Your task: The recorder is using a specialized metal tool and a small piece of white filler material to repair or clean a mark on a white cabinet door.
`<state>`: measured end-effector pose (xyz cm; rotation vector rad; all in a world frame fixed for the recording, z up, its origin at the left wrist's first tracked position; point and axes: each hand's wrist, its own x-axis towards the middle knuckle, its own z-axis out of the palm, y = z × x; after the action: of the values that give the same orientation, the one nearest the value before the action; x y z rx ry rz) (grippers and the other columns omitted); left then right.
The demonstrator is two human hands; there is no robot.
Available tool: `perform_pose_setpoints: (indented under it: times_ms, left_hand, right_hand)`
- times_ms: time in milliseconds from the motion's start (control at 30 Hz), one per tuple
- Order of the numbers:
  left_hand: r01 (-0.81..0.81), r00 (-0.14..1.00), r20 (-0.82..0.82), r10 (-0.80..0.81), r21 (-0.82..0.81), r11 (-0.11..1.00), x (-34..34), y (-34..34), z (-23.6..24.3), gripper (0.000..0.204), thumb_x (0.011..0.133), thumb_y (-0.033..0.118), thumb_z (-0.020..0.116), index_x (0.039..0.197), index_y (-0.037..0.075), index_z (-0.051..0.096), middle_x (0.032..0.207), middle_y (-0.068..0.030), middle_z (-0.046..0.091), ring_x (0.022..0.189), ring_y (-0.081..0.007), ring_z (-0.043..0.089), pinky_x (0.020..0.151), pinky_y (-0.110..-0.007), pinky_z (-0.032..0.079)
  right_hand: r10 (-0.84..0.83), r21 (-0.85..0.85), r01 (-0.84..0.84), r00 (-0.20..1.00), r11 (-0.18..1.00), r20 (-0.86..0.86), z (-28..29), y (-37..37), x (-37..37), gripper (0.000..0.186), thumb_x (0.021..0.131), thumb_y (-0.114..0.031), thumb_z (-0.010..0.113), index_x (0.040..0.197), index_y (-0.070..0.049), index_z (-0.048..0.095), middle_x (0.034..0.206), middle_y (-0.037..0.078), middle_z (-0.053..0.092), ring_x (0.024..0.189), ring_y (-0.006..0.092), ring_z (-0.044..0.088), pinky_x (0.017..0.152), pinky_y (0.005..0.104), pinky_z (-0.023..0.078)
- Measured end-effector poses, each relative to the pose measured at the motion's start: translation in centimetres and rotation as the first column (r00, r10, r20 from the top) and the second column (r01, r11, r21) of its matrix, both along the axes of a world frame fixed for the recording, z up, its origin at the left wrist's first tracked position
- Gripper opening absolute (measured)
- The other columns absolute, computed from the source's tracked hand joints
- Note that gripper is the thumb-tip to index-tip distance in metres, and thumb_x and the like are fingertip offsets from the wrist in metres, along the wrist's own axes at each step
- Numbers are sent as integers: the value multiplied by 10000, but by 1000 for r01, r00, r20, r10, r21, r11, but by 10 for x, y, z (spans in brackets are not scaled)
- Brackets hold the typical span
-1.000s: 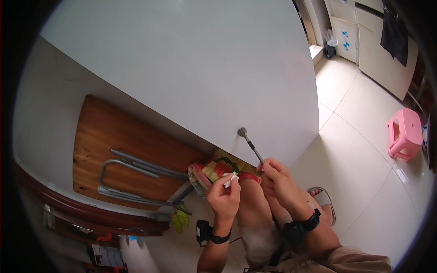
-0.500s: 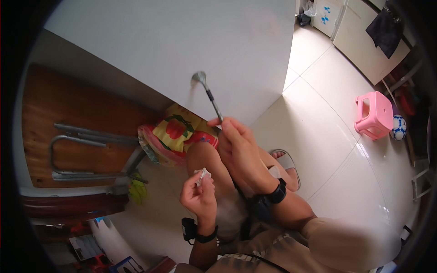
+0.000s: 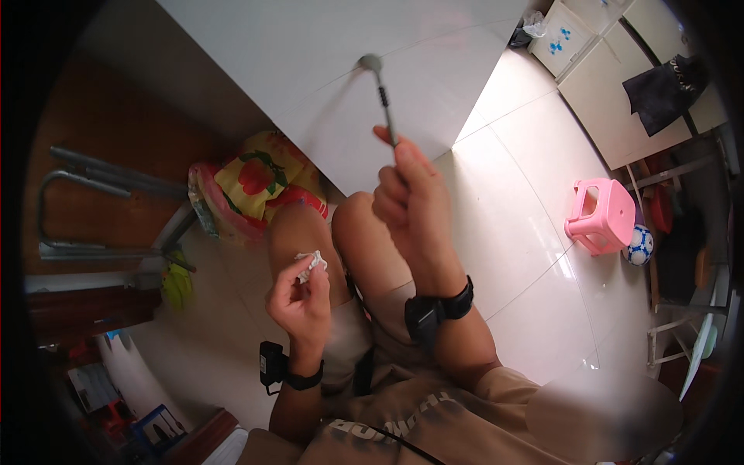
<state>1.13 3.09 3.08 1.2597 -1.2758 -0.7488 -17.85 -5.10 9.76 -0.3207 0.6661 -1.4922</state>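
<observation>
My right hand (image 3: 415, 205) is closed around the end of a slim metal tool (image 3: 383, 97). A dark banded section runs along its shaft, and its round, flattish, spoon-like head points away from me. That head lies in front of the large white panel (image 3: 325, 46); whether it touches the panel I cannot tell. Lower and to the left, my left hand (image 3: 298, 306) pinches a crumpled white tissue (image 3: 311, 266) between thumb and fingers, above my left thigh. Both wrists wear black bands with small devices.
A red and yellow plastic bag (image 3: 252, 182) sits left of my knees. Beside it, a folded metal-legged wooden table (image 3: 93, 225) leans. A pink stool (image 3: 604, 213) and a blue-white ball (image 3: 638, 245) stand on the tiled floor (image 3: 527, 232) at right. A dark cloth (image 3: 663, 93) hangs beyond.
My right hand has risen with the metal tool, whose head is now higher on the panel. The view has shifted, and the left hand still pinches the tissue.
</observation>
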Motion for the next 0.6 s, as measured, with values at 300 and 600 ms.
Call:
perform_pose_setpoints:
  times_ms: [300, 600]
  left_hand:
    - [10, 999, -42, -8, 66, 998, -8, -6, 3, 185, 931, -29, 678, 1116, -40, 668, 922, -86, 717, 768, -82, 656, 664, -209, 528]
    - [13, 999, -40, -13, -1, 1000, -9, -9, 3, 182, 926, -31, 684, 1107, -40, 681, 945, -83, 722, 785, -85, 662, 682, -213, 536]
  right_hand:
    - [89, 27, -88, 996, 996, -6, -5, 10, 20, 372, 1070, -267, 479, 1336, -14, 536, 596, -80, 262, 483, 40, 213, 456, 236, 195]
    - [15, -93, -25, 994, 995, -109, 22, -4, 8, 366, 1078, -261, 462, 1346, -20, 532, 596, -79, 260, 474, 41, 205, 451, 231, 198]
